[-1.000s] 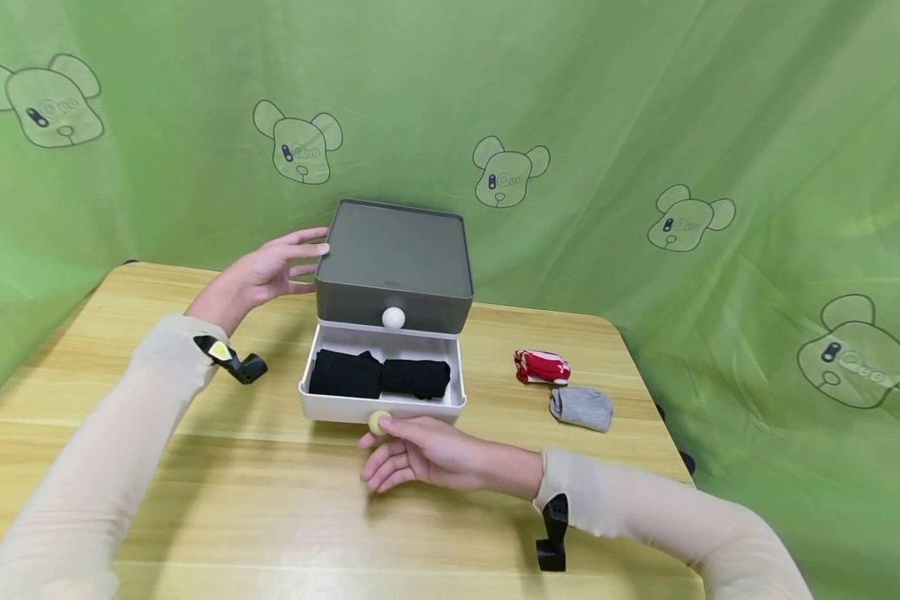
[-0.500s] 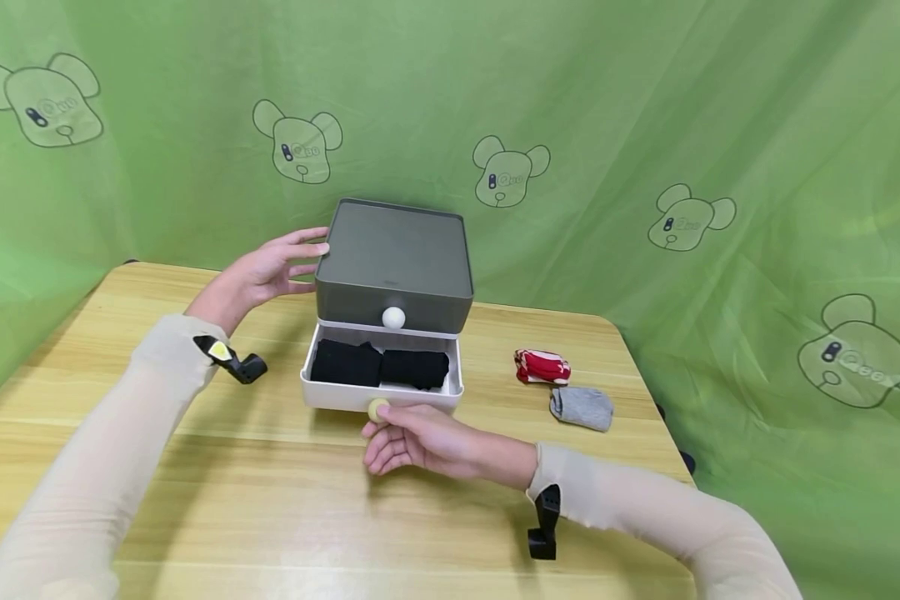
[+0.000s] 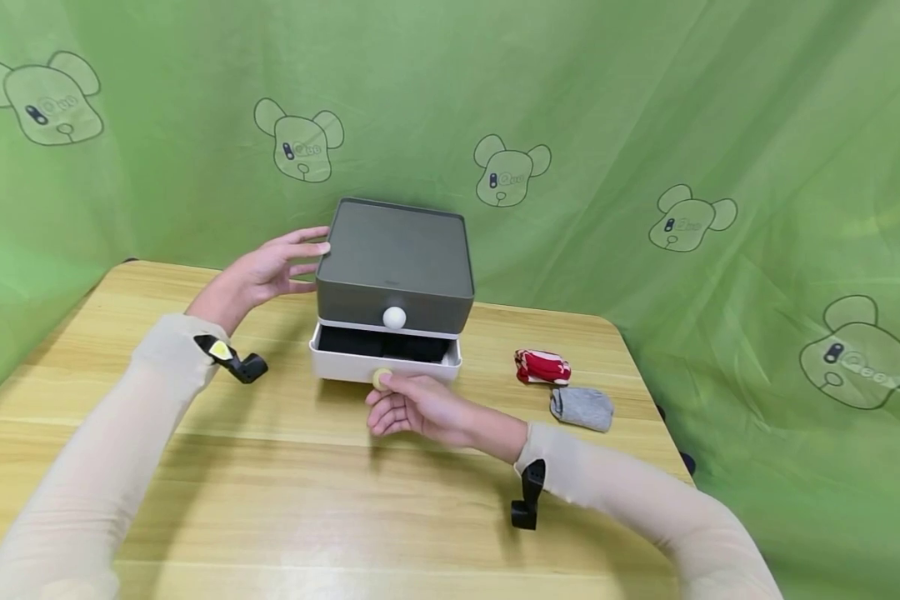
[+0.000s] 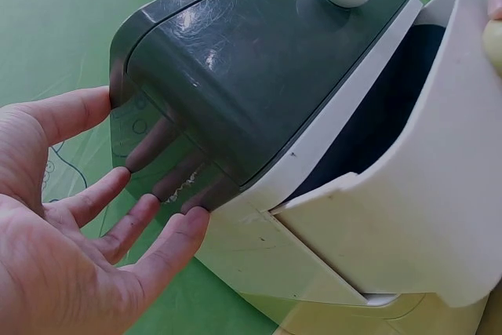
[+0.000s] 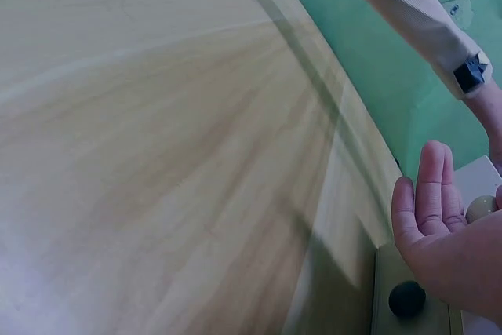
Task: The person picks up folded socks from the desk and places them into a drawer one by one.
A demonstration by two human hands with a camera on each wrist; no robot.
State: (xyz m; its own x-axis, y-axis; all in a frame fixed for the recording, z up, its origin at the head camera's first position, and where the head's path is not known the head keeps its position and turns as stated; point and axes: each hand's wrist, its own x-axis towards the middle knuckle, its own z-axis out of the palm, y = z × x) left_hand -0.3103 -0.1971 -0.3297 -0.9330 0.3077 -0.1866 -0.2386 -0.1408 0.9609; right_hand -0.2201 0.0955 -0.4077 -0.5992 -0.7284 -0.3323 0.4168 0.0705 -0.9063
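Note:
A small drawer unit (image 3: 396, 250) with a dark grey top section stands at the back of the table. Below that section, a white drawer (image 3: 342, 366) sticks out partway. Black folded cloth (image 3: 351, 342) lies inside, mostly hidden under the upper section. My right hand (image 3: 427, 410) pinches the pale yellow knob (image 3: 380, 380) of the white drawer between thumb and finger. The other fingers bend loosely below it. My left hand (image 3: 264, 271) rests its spread fingertips against the unit's left side; the left wrist view shows these fingers (image 4: 125, 233) touching the grey wall.
A white knob (image 3: 393, 317) sits on the grey front. A dark knob (image 5: 407, 300) shows on a pale front low in the right wrist view. To the right lie a red-and-white cloth bundle (image 3: 542, 367) and a grey folded cloth (image 3: 582, 408). A green curtain (image 3: 570, 100) hangs behind.
The white drawer has slid inward, away from me, with my right hand following on its knob. Less of the black cloth shows. My left hand has stayed in place.

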